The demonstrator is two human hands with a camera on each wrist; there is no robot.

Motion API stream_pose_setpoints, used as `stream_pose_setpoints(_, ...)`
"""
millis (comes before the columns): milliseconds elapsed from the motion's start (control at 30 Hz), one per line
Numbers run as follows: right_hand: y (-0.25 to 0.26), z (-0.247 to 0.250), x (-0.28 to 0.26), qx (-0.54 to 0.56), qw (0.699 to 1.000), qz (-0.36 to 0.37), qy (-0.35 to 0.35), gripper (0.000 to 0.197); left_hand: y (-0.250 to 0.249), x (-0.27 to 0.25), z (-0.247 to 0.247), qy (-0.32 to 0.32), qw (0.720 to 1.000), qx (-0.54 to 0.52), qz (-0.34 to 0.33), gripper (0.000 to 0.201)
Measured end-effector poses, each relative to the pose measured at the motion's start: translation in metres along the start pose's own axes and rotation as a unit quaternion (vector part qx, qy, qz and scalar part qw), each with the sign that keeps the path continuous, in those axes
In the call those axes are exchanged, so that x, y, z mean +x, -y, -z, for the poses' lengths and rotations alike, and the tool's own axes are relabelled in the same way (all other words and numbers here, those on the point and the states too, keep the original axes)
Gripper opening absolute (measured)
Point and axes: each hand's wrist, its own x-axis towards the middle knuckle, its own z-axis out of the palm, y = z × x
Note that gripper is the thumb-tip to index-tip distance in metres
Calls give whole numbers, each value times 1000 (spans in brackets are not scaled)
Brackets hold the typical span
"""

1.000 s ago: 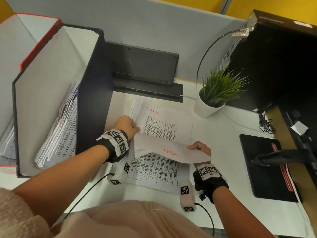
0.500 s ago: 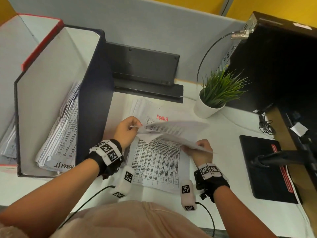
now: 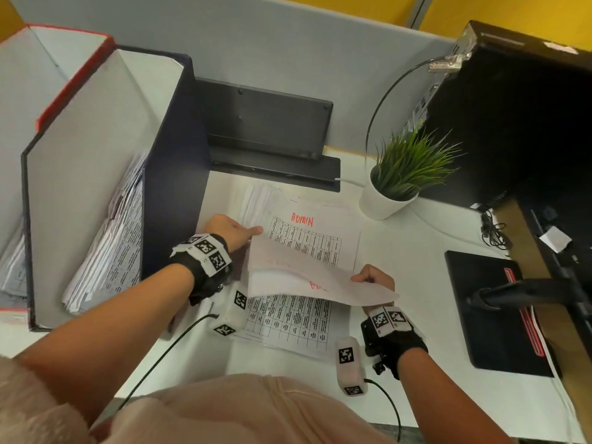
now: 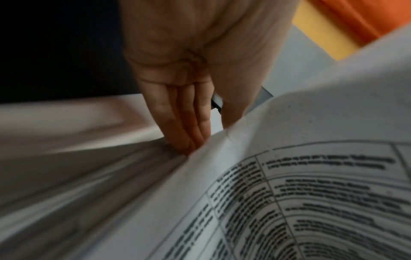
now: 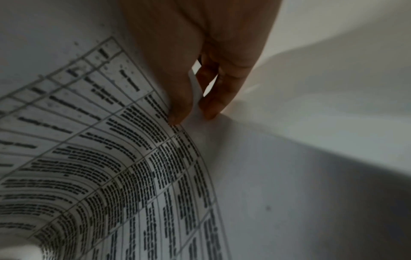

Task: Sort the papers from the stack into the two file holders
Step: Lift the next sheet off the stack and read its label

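White counter. On it: paper stack at centre (top sheet marked ADMIN), dark file holder just left, red-edged holder beyond, potted plant, black stand base right, black tray behind.

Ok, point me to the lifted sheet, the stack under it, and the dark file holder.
lifted sheet [image 3: 307, 277], head view, blank back.
stack [image 3: 288, 322], head view, printed table.
dark file holder [image 3: 174, 187], head view, right wall.

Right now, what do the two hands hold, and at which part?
Both hold one lifted sheet: the right hand pinches its right edge, and the left hand holds its left edge above the stack.
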Motion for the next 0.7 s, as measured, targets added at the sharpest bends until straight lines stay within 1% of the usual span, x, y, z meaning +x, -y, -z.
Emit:
stream_pose_setpoints(100, -2, 0, 2, 27, 999, -25, 2, 22, -3, 4, 1, 16, 997, 62, 38, 60)
stream_pose_setpoints(167, -2, 0, 2, 31, 999, -26, 11, 23, -5, 4, 2, 26, 995, 83, 44, 65)
stream_pose_setpoints(200, -3, 1, 2, 31, 999, -21, 13, 25, -6, 4, 2, 29, 994, 91, 44, 64)
stream_pose_setpoints(267, -3, 0, 1, 22, 1000, -6, 14, 31, -9, 1, 0, 28, 994, 103, 29, 55)
stream_pose_setpoints(300, -3, -1, 1, 14, 1000, -2, 15, 29, -10, 0, -1, 22, 994, 106, 17, 49)
stream_pose_setpoints(367, -3, -2, 1, 19, 1000, -18, 5, 24, -10, -2, -5, 7, 994, 104, -17, 34)
stream_pose_setpoints(400, -3, -2, 1, 21, 999, -27, 2, 26, -9, -3, -6, 3, 994, 100, -34, 28)
stream_pose_setpoints(433, -4, 0, 3, 18, 999, -27, -1, 32, -7, -2, -7, 0, 994, 97, -47, 23)
stream_pose_setpoints(500, -5, 1, 5, -6, 1000, -2, -3, 52, -4, -1, -7, -3, 993, 97, -67, 18)
stream_pose_setpoints(533, -3, 0, 5, -17, 1000, 13, 3, 57, -3, 0, -8, -3, 992, 99, -76, 17)
stream_pose_setpoints(567, -1, -1, 4, -16, 1000, 17, 7, 58, -2, 0, -8, -3, 991, 103, -85, 18)
stream_pose_setpoints(633, 2, -2, 5, 27, 1000, -8, -8, 54, 0, 2, -9, 0, 989, 108, -100, 20)
stream_pose_setpoints(700, 5, -3, 6, 56, 997, -39, -24, 36, 2, 3, -9, 5, 986, 111, -121, 22)
